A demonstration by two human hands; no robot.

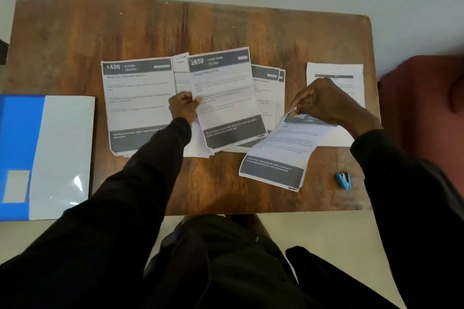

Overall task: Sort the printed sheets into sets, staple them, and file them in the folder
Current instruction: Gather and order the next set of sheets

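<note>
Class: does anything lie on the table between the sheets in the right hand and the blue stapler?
Nothing visible does. The right hand pinches the sheets at their top corner; only bare table separates their lower corner from the stapler.

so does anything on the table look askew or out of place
The 2659 sheet, pinched by the left hand, lies tilted over a fanned pile. The curled sheet in the right hand hangs crooked. Nothing looks torn.
</note>
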